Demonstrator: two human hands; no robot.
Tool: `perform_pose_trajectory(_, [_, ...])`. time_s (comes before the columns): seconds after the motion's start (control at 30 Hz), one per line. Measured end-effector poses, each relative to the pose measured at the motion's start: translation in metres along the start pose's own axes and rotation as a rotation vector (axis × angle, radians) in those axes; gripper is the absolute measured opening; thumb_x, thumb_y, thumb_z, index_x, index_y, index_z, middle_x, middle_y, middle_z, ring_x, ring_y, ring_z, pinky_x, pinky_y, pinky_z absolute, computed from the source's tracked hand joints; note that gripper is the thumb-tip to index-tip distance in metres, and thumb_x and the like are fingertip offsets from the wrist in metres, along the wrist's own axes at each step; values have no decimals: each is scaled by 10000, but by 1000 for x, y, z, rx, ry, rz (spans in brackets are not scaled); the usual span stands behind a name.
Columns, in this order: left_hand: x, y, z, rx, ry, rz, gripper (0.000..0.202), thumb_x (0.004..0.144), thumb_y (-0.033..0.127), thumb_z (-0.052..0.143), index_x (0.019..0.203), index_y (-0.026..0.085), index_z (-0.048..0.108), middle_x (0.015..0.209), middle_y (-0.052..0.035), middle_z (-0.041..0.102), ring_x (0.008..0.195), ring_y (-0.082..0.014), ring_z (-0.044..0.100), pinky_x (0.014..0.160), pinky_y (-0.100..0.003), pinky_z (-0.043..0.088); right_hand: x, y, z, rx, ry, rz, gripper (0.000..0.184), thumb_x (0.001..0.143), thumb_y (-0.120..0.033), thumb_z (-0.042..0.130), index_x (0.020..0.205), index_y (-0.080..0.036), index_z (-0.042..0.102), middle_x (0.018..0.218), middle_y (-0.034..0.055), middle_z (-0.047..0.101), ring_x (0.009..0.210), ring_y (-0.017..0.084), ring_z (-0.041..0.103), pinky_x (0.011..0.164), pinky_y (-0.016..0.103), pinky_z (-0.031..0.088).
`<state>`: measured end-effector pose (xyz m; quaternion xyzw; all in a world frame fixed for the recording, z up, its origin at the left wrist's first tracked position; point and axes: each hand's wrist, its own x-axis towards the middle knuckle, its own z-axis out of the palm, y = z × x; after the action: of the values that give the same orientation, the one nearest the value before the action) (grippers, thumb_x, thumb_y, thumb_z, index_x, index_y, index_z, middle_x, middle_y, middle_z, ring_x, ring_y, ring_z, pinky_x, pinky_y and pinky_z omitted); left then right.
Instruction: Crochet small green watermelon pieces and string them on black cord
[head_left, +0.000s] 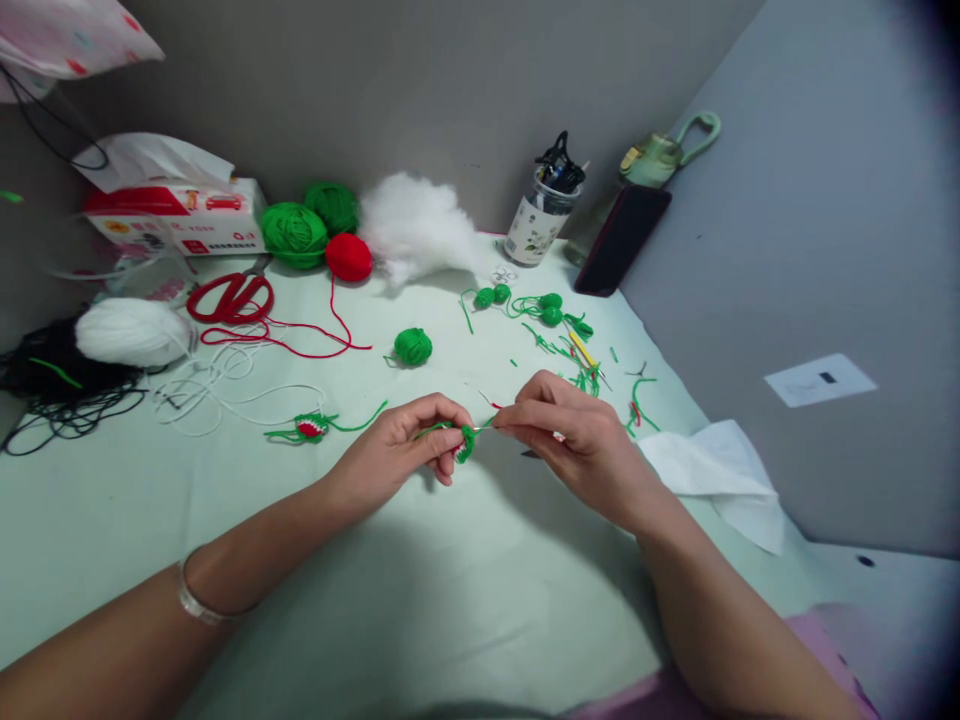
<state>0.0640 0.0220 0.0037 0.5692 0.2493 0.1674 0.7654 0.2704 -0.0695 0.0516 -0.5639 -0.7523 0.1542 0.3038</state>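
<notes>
Just below the centre of the frame, the left hand point(409, 440) has its grip closed, thumb against fingers, on a small knitted piece point(464, 445) of green, white and red. The piece sits at the very end of that grip, poking out past the thumb tip on the side facing the right hand point(574, 430), its lower edge hanging free above the bench point(420, 600). The right hand's grip is also closed, the fingertips pinched on a thin pale tool point(484, 428) whose far end meets the upper edge of the piece; how much of the tool lies inside the fingers cannot be told. The piece is thus between the two hands, nearer the left and just short of the right fingertips. Left of centre, near the left forearm, a second piece point(309, 428) in like colours lies on the bench with green tails spread to both sides. Above the hands is a small green ball point(413, 346). Right of centre, green scraps point(551, 342) lie around a yellow hook point(582, 348). Toward the upper left are red-handled scissors point(231, 298), a red ball point(349, 258) with a loose strand, and white yarn point(135, 332); white stuffing point(420, 230) is heaped at upper centre. A phone point(624, 240) leans at upper right, and a crumpled tissue point(712, 470) lies beside the right forearm.
</notes>
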Motion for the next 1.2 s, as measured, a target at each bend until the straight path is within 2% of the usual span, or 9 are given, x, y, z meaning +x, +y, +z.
perform_pose_trajectory(0.2, [-1, 1, 1, 7, -4, -2, 124, 920, 301, 589, 978, 194, 612, 670, 45, 572, 620, -97, 568, 634, -227, 464, 1, 0, 0, -14, -16, -42, 218, 959, -104, 510, 984, -214, 697, 822, 26, 555, 738, 125, 566, 621, 251, 446])
perform_pose_trajectory(0.63, [-2, 2, 1, -25, -9, -5, 128, 920, 312, 589, 964, 194, 612, 681, 39, 573, 626, -99, 568, 629, -225, 458, 0, -3, 0, 11, -10, -8, 222, 959, -103, 516, 1011, -223, 696, 836, 25, 551, 726, 116, 556, 618, 245, 444])
perform_pose_trajectory(0.83, [-2, 4, 2, -30, -26, -14, 124, 911, 310, 595, 947, 194, 616, 683, 36, 574, 621, -100, 563, 621, -224, 453, 1, -3, 6, 23, 4, -44, 196, 957, -103, 529, 993, -216, 686, 827, 22, 550, 736, 116, 558, 621, 242, 437])
perform_pose_trajectory(0.97, [-2, 5, 1, -29, -14, -18, 133, 903, 315, 604, 942, 190, 621, 693, 30, 584, 620, -104, 562, 633, -235, 459, 2, -1, 12, 72, 28, 2, 135, 963, -168, 556, 968, -216, 683, 834, 30, 581, 733, 123, 570, 633, 251, 449])
perform_pose_trajectory(1.1, [-3, 4, 3, -33, 8, -44, 171, 882, 346, 637, 948, 188, 630, 711, 27, 598, 624, -109, 571, 641, -244, 464, 3, 3, 17, 24, 77, 88, 91, 938, -249, 620, 883, -198, 671, 777, 30, 606, 690, 131, 562, 614, 257, 432])
perform_pose_trajectory(1.2, [-4, 3, 5, -47, 10, -71, 182, 872, 354, 648, 943, 186, 632, 693, 33, 595, 618, -106, 572, 648, -244, 466, 2, 0, 18, 24, 59, 73, 92, 953, -230, 591, 903, -197, 660, 791, 33, 623, 695, 131, 573, 625, 254, 437])
